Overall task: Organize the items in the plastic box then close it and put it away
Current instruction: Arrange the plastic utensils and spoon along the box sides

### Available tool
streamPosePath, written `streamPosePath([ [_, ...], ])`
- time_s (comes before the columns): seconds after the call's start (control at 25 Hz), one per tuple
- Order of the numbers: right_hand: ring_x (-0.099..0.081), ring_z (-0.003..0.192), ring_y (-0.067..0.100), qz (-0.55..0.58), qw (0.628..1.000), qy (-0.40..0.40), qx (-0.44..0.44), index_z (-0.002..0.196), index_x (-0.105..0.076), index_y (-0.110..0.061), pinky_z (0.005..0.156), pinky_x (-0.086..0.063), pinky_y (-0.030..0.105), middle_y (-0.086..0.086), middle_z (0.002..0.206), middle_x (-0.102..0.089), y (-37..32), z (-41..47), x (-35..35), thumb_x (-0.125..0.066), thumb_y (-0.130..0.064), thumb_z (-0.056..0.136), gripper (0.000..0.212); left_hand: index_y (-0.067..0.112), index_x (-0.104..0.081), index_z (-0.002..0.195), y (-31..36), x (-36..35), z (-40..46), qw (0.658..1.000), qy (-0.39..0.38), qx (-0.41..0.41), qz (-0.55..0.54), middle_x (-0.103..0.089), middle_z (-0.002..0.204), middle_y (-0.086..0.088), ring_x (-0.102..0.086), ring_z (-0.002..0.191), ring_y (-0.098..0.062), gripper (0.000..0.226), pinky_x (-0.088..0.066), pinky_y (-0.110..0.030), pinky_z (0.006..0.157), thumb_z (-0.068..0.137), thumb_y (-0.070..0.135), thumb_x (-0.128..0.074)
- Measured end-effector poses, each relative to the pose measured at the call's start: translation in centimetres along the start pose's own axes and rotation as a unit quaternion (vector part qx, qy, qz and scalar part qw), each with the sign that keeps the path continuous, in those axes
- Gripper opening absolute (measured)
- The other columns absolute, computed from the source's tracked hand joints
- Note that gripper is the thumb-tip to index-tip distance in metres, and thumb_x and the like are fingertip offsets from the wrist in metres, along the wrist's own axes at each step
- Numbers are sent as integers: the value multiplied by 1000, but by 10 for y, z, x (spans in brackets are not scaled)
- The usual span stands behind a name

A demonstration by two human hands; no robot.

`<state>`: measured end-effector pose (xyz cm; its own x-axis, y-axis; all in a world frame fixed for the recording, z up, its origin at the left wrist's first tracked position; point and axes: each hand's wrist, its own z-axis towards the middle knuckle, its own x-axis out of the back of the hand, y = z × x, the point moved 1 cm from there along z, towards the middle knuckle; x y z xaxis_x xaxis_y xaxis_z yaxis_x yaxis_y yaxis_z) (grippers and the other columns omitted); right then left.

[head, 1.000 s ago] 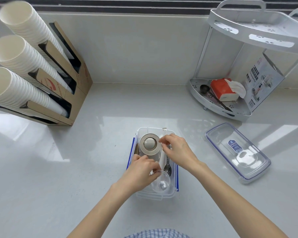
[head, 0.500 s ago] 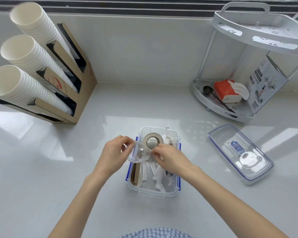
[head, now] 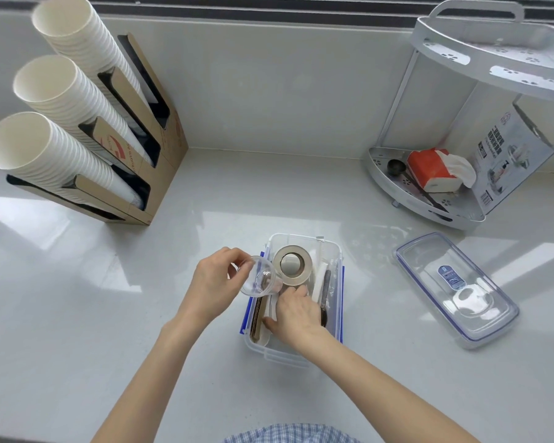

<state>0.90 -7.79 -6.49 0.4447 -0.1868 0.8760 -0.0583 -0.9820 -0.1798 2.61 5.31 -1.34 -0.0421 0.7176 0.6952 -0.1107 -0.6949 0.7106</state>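
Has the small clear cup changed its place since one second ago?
Yes. The clear cup was down inside the near end of the plastic box; now the left hand holds it raised over the box's left edge, beside the tape roll.

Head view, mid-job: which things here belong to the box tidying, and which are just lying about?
Part of the job:
clear plastic box with blue clips
clear rectangular lid
small clear plastic cup in the left hand
beige tape roll
right hand among the box's contents

Just lying about:
cardboard holder of white paper cups
grey corner rack
red tissue pack
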Motion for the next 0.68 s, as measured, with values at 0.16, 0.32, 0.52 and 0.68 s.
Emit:
streamPosePath([
  [0.16, -49, 120, 31, 18, 999, -26, -3, 127, -39, 3, 94, -43, 37, 17, 128, -48, -3, 0, -1, -51, -35, 90, 54, 6, -66, 85, 0, -2, 0, 1000, 1, -8, 3, -58, 77, 1, -50, 62, -7, 12, -37, -4, 62, 86, 14, -57],
  [0.32, -51, 120, 32, 23, 1000, -15, 7, 124, -46, 1, 94, -44, 38, 17, 128, -53, 0, 2, 2, -46, -20, 92, 38, 7, -66, 84, 1, -5, 0, 1000, -2, -21, 3, -55, 74, 4, -50, 62, -4, 11, -38, -6, 65, 86, 14, -57],
  [0.52, -51, 120, 31, 42, 999, -16, -9, 126, -43, -2, 91, -44, 39, 16, 128, -52, 3, 6, -7, -44, -45, 91, 56, 4, -65, 84, 5, -11, -2, 999, 4, -33, 1, -56, 77, 0, -50, 61, -3, 11, -38, -7, 65, 85, 11, -57],
  [0.68, -43, 121, 29, 25, 999, -30, 0, 133, -35, -4, 90, -45, 40, 14, 127, -47, -2, 6, -11, -52, -41, 87, 61, 4, -64, 84, 6, -20, -3, 999, -14, -34, 19, -51, 74, 3, -46, 55, 0, 13, -37, -6, 63, 87, 12, -54],
])
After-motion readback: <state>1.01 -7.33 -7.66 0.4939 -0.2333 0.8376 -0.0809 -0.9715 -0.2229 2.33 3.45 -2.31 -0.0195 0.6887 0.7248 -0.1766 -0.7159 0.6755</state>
